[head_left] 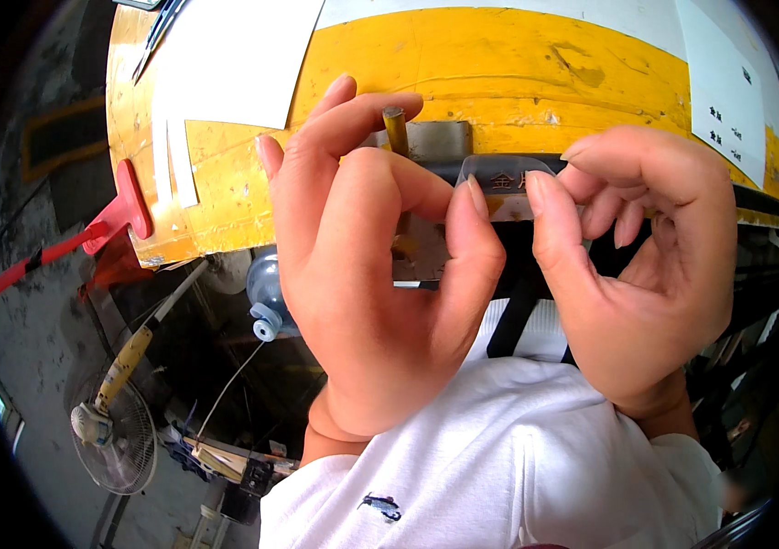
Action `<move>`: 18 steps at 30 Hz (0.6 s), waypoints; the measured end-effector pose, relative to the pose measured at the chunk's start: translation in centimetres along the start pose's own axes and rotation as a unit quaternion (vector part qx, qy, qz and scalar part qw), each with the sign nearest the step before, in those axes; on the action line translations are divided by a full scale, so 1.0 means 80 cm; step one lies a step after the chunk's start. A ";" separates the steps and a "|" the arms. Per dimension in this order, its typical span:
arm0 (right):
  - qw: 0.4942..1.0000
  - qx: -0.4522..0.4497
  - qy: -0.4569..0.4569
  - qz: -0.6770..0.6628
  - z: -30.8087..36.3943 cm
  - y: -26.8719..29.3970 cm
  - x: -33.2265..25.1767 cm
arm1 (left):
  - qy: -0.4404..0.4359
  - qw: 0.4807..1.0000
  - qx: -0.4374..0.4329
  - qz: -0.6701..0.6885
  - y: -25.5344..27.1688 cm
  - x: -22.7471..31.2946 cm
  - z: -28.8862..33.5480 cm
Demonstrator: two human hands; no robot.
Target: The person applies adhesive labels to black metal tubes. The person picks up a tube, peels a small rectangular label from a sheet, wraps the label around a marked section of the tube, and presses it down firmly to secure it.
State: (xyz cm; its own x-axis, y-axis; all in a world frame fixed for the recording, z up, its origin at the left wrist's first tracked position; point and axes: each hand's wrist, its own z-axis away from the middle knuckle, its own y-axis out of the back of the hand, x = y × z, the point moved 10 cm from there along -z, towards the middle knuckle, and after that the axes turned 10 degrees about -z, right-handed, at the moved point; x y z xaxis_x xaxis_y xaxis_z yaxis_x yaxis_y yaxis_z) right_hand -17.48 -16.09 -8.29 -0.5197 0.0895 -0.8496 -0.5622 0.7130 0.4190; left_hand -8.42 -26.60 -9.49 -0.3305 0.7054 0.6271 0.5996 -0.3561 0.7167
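Note:
A small piece of clear plastic film (502,168) with dark printed characters is stretched between my two hands, just in front of the table edge. My left hand (357,265) pinches its left edge between thumb and index finger, the other fingers raised and spread. On the opposite edge, my right hand (641,256) pinches it between thumb and index finger, with the remaining fingers curled in. Behind the film, a short metal post (395,131) and a grey metal block (440,141) are partly covered by my left hand.
A worn yellow table (499,69) spans the far side. White paper (229,64) lies at its left, a printed sheet (728,110) at its right. A red T-shaped handle (133,201) touches the left edge. Below stand a blue plastic bottle (267,284) and a fan (115,435).

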 end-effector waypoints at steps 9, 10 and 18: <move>1.000 -0.013 0.007 0.019 0.001 -0.002 -0.001 | -0.005 1.000 0.007 -0.003 0.001 -0.001 0.001; 1.000 -0.012 0.008 0.019 0.001 -0.002 -0.001 | -0.006 1.000 0.009 -0.002 0.000 -0.001 0.001; 0.995 -0.010 0.075 0.059 0.014 0.009 0.000 | -0.007 1.000 0.003 -0.007 0.001 -0.002 0.001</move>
State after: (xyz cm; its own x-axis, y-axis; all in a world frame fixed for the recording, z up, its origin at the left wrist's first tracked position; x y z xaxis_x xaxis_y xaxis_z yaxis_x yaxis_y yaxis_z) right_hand -17.16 -14.79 -8.33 -0.6724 0.0648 -0.7374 -0.5038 0.6898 0.5200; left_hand -8.27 -26.69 -9.56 -0.3277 0.7191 0.6128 0.5995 -0.3430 0.7231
